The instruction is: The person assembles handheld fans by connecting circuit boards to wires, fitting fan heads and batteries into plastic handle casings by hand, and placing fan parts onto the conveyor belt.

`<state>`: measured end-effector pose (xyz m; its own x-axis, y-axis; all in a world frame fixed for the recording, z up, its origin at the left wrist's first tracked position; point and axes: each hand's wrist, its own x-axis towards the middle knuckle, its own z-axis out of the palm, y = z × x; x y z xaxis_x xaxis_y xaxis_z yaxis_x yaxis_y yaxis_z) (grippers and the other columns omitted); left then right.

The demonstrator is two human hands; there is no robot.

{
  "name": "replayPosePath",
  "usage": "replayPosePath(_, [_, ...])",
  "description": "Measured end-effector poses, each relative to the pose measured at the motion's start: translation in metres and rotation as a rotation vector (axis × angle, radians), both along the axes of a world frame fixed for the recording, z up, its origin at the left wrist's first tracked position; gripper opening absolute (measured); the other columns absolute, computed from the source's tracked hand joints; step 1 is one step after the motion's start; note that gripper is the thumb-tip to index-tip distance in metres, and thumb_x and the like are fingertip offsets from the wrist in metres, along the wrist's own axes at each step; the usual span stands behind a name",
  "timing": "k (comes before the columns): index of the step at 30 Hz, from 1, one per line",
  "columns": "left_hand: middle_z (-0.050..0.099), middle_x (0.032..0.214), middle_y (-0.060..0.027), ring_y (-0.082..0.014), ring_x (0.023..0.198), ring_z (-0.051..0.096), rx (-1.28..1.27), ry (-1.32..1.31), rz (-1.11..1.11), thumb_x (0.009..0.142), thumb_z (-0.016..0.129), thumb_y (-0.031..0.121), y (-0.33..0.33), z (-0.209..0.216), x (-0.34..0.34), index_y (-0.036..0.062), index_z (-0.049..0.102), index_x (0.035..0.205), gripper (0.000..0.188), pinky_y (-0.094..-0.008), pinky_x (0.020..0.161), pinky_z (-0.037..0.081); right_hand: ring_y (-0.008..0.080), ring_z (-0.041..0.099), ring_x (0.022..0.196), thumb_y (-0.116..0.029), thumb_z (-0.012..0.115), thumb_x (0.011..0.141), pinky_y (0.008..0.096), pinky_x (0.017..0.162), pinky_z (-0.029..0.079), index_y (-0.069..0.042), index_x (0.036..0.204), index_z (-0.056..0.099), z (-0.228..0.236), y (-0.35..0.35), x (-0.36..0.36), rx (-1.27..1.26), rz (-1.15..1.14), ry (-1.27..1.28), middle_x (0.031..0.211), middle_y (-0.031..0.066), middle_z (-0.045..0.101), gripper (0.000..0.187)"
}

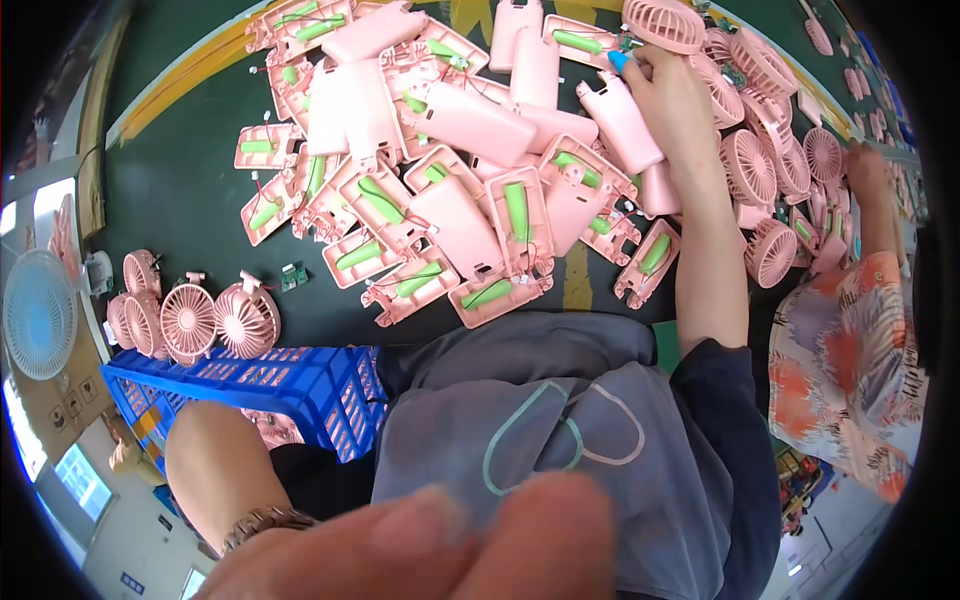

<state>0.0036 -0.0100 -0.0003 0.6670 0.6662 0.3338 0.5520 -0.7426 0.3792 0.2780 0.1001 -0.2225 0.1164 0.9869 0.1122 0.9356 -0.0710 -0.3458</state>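
My left hand (430,545) is raised very near the camera at the bottom, large and blurred. Its thumb and a finger lie close together, and I cannot see what, if anything, is between them. A metal-banded watch (262,525) circles that wrist. At the upper right my right hand (665,95) reaches forward with bent fingers, one tip wearing a blue finger cover (618,61). It is beside a pink fan head (663,24) and over a pink handle shell (622,122); what its fingers grip is hidden. Left of it lie many pink shells with green batteries (516,210).
More pink fan heads (750,167) crowd the right side. Several others (188,318) stand at the left near a small green circuit board (293,277). A blue plastic crate (300,405) sits by my left arm. Another person's arm (876,200) is at the far right.
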Motion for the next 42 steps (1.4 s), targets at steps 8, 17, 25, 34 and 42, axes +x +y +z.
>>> replayPosePath(8, [0.058, 0.077, -0.0053, -0.0188, 0.07, 0.054, 0.161, -0.05, -0.001, 0.088, 0.034, 0.023, -0.03, 0.001, 0.023, 0.008, 0.05, 0.075, 0.026, -0.0314, 0.066, 0.05, 0.0394, 0.063, 0.078, -0.03, 0.055, 0.084, 0.0472, 0.073, 0.049, -0.001, 0.09, 0.067, 0.005, 0.008, -0.009, 0.019, 0.042, 0.011, 0.079, 0.0228, 0.064, 0.032])
replayPosePath(17, [0.054, 0.075, -0.0021, -0.0155, 0.074, 0.052, 0.112, -0.028, -0.1, 0.098, 0.027, 0.032, -0.012, -0.009, -0.004, 0.0123, 0.047, 0.076, 0.036, -0.0331, 0.068, 0.048, 0.0379, 0.064, 0.076, -0.028, 0.054, 0.083, 0.046, 0.073, 0.049, -0.003, 0.091, 0.068, 0.0, 0.003, -0.001, 0.059, 0.022, 0.038, 0.077, 0.0214, 0.065, 0.029])
replayPosePath(25, [0.06, 0.083, -0.0034, -0.0148, 0.082, 0.059, 0.24, -0.407, 0.542, 0.094, 0.043, 0.025, -0.037, -0.028, -0.1, 0.0062, 0.056, 0.089, 0.023, -0.0317, 0.076, 0.049, 0.0379, 0.063, 0.079, -0.026, 0.054, 0.083, 0.0447, 0.073, 0.05, -0.003, 0.098, 0.066, 0.004, 0.001, -0.013, 0.12, 0.059, 0.086, 0.084, 0.0194, 0.066, 0.029])
replayPosePath(34, [0.067, 0.1, -0.0143, -0.0196, 0.089, 0.065, -0.697, 0.178, 0.804, 0.082, 0.067, 0.017, 0.01, -0.122, -0.201, 0.0017, 0.059, 0.115, 0.038, -0.0294, 0.077, 0.05, 0.0287, 0.062, 0.077, -0.016, 0.053, 0.085, 0.036, 0.075, 0.047, 0.003, 0.108, 0.062, 0.044, -0.008, -0.1, 0.077, 0.441, 0.339, 0.084, 0.0207, 0.063, 0.031])
replayPosePath(42, [0.062, 0.086, -0.0108, -0.0295, 0.081, 0.062, -0.355, 0.464, 0.431, 0.065, 0.074, 0.01, -0.005, -0.162, -0.158, 0.0082, 0.058, 0.102, 0.04, -0.0409, 0.076, 0.051, 0.0377, 0.061, 0.094, -0.011, 0.049, 0.082, 0.043, 0.083, 0.046, 0.002, 0.108, 0.061, 0.035, 0.021, -0.117, -0.16, 0.549, 0.154, 0.096, 0.0253, 0.063, 0.032])
